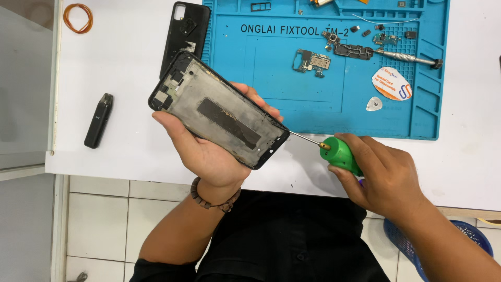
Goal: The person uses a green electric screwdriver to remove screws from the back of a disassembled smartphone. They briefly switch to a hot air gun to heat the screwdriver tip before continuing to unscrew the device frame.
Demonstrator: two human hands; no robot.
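Together, two hands grip: left (209, 151) one phone frame (219, 110), right (383, 175) one green screwdriver (339, 153).

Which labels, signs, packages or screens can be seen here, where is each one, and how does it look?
Printed card: on the blue repair mat, right part; oval, white with orange and blue marks.
Mat lettering: along the mat's upper edge; one row of dark print on blue.
Plectrum-shaped pick: below the card; white, with a small dark mark.
No packages or lit screens are visible.
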